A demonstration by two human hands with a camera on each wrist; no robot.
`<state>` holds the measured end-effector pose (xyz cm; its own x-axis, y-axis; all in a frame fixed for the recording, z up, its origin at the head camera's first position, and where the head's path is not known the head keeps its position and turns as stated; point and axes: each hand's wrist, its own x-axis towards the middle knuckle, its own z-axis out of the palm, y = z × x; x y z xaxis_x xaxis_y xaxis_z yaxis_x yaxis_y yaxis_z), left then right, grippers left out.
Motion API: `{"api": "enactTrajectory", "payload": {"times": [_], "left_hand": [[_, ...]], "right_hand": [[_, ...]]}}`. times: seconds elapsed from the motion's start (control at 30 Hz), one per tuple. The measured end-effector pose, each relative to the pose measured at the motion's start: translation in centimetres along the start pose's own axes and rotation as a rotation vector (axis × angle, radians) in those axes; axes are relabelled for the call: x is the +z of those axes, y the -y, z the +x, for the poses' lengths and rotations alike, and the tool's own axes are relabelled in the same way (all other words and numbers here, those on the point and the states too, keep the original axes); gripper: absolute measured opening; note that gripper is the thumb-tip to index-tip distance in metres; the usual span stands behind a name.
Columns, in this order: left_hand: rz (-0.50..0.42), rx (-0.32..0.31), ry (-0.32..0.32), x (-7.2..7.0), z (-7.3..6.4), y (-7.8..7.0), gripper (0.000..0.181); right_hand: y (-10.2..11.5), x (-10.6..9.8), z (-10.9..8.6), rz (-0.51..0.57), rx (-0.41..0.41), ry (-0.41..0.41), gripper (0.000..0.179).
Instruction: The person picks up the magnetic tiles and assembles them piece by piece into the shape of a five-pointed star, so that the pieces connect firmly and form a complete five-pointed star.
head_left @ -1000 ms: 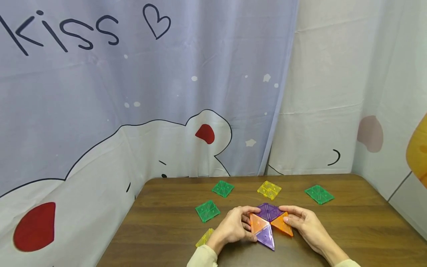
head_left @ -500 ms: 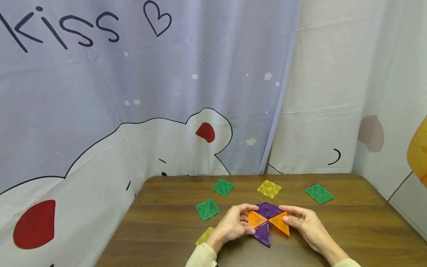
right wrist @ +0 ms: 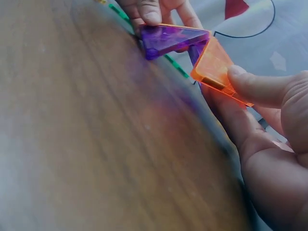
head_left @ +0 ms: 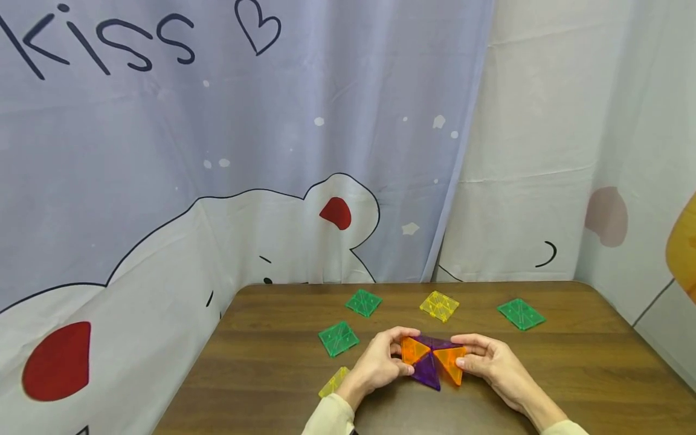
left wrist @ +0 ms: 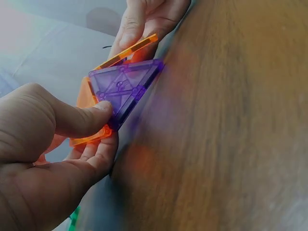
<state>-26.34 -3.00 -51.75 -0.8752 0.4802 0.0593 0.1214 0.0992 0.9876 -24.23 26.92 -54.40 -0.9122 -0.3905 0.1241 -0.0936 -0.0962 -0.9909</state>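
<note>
Several translucent triangular magnetic tiles, joined as a folded fan, are held between the two hands above the table in the head view. My left hand [head_left: 379, 360] pinches the left side, its thumb on the near purple tile [left wrist: 120, 86] and fingers around the left orange tile [head_left: 413, 348]. On the other side, my right hand [head_left: 492, 362] pinches the right orange tile [right wrist: 214, 67] between thumb and fingers. Dark purple tiles [head_left: 432, 342] join the two sides at the back. A gap shows between the near purple tile and the right orange one.
Flat on the brown wooden table [head_left: 261, 374] lie green square tiles [head_left: 338, 339], [head_left: 364, 302], [head_left: 520, 314]. A yellow square tile [head_left: 439, 306] lies near the back edge; another yellow tile [head_left: 333, 382] sits beside the left wrist. A printed curtain [head_left: 272, 229] hangs behind.
The fan of tiles has gone from nearly flat to folded, with its side tiles tilted up. Both hands keep their grip; the tiles have shifted slightly left.
</note>
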Motion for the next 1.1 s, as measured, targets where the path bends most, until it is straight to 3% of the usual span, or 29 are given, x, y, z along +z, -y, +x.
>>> {"api": "enactTrajectory", "payload": {"times": [0.13, 0.3, 0.4, 0.5, 0.67, 0.93, 1.1], "left_hand": [[0.076, 0.009, -0.023, 0.2, 0.0, 0.0, 0.073], [0.233, 0.030, -0.080, 0.4, 0.1, 0.1, 0.071], [0.249, 0.033, -0.095, 0.5, 0.1, 0.2, 0.067], [0.200, 0.032, -0.100, 0.6, 0.1, 0.3, 0.063], [0.156, 0.042, -0.112, 0.7, 0.1, 0.5, 0.060], [0.355, 0.086, -0.209, 0.7, 0.3, 0.8, 0.061], [0.408, 0.066, -0.230, 0.8, 0.2, 0.7, 0.056]], "right_hand": [[0.0, 0.4, 0.2, -0.038, 0.015, 0.012, 0.056], [0.0, 1.0, 0.3, -0.119, -0.031, 0.027, 0.059], [0.1, 1.2, 0.3, -0.147, -0.047, 0.012, 0.057], [0.1, 1.4, 0.3, -0.165, -0.053, -0.014, 0.054], [0.1, 1.4, 0.2, -0.130, -0.055, -0.034, 0.050], [0.1, 1.3, 0.1, 0.042, -0.016, 0.005, 0.047], [0.4, 1.3, 0.2, 0.008, 0.000, -0.007, 0.049]]}}
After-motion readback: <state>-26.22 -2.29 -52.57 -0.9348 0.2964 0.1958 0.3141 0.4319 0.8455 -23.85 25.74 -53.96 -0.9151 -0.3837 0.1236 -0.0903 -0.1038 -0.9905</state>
